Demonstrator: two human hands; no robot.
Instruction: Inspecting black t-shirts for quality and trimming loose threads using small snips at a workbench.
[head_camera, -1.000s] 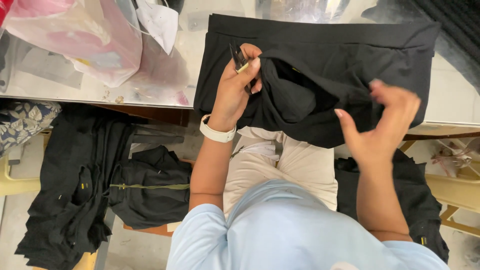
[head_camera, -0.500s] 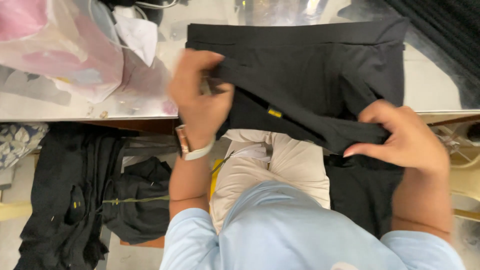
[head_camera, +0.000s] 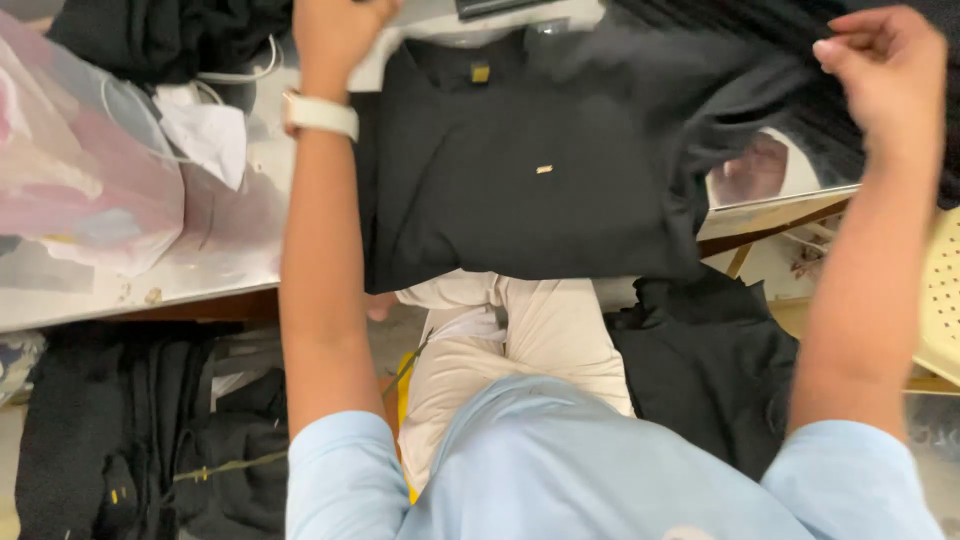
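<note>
Pale, scuffed tabletop (head_camera: 215, 262) runs across the upper view, its near edge at the person's lap. Black garment (head_camera: 530, 170) lies spread flat on it, lower hem overhanging the edge, one small yellow tag by the collar.

Left hand (head_camera: 335, 30) at the garment's top left corner, a white wristband (head_camera: 320, 115) below it; fingers cut off by the frame, so cannot tell their grip. Right hand (head_camera: 885, 70) raised at the upper right, fingers curled shut and pinching black cloth there.

Risk, as a judgement: an uneven pull from the right could drag the garment askew or slide it off the edge, since the hem already hangs free.

Clear plastic bag (head_camera: 85, 190) with pink contents on the left. Dark clothes heaped (head_camera: 150, 440) on the floor below left; another black pile (head_camera: 710, 370) beside the right knee.
</note>
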